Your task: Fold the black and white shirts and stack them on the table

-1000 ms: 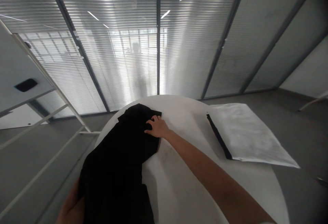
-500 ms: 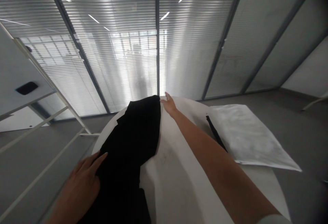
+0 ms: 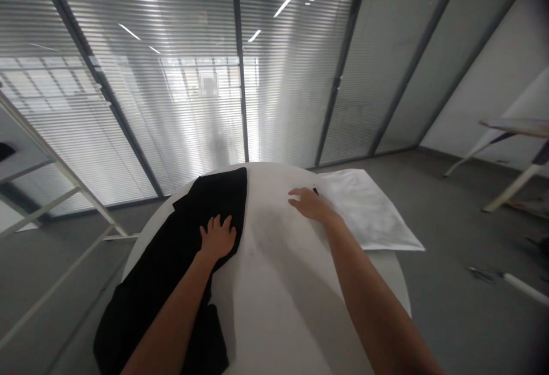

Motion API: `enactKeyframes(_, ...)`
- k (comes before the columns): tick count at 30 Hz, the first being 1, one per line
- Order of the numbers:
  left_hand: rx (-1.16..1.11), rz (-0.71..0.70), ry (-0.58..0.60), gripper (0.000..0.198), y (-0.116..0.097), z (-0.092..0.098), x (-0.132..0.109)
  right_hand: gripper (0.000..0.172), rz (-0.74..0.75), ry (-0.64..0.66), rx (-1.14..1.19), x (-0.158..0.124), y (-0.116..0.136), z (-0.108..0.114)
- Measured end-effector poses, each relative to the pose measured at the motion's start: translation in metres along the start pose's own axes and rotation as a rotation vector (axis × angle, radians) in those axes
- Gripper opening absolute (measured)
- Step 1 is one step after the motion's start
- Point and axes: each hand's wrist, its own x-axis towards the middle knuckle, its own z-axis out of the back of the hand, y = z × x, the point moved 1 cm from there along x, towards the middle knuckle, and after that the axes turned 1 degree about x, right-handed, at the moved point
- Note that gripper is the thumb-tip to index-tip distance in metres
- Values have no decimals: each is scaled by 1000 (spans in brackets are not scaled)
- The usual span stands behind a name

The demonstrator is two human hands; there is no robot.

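A black garment (image 3: 158, 260) lies folded lengthwise along the left side of the round white table (image 3: 274, 306); its exact kind does not show. My left hand (image 3: 218, 239) rests on its upper part with fingers spread. Over the table to the right, my right hand (image 3: 309, 203) is open, fingers apart and pointing left, with nothing in it. Just beyond that hand lies a flat, whitish plastic bag (image 3: 369, 209), reaching past the table's right edge. A short bit of a black strip (image 3: 316, 191) shows at the bag's near-left edge, mostly hidden by my right hand.
A white metal frame (image 3: 86, 192) with a board stands on the floor at left. Behind the table runs a glass partition (image 3: 283, 106) with blinds. Another table (image 3: 521, 127) stands far right, with a white bar-like leg (image 3: 525, 289) nearer on the floor.
My left hand has moved from the garment's left edge onto its upper part. My right hand has left the garment's far corner and come right towards the bag. The view has turned right.
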Motion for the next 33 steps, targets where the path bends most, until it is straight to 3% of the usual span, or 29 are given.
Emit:
enactKeyframes(4, 33, 17, -87, 54, -1, -15, 1, 52, -458, -104, -246, -11, -40, 22)
enactKeyframes(8, 30, 20, -95, 53, 2, -16, 2, 55, -559, -92, -235, -17, -64, 27)
enactKeyframes(12, 34, 23, -107, 52, 2, -15, 4, 49, -655, -148, -205, -16, -71, 27)
enactKeyframes(14, 30, 18, -103, 52, 2, -15, 4, 50, -665, -141, -215, -14, -70, 26)
enactKeyframes(18, 50, 24, -85, 53, 4, -18, 6, 68, -638, -113, -295, -13, -66, 21)
enactKeyframes(25, 80, 24, -85, 54, 8, -23, 8, 52, -587, -78, -282, -13, -78, 27)
enactKeyframes(29, 76, 15, -88, 54, 9, -23, 8, 50, -444, -64, -246, -14, -88, 40)
enactKeyframes(33, 65, 2, -92, 54, 9, -22, 7, 46, -421, -206, -175, -17, -95, 55)
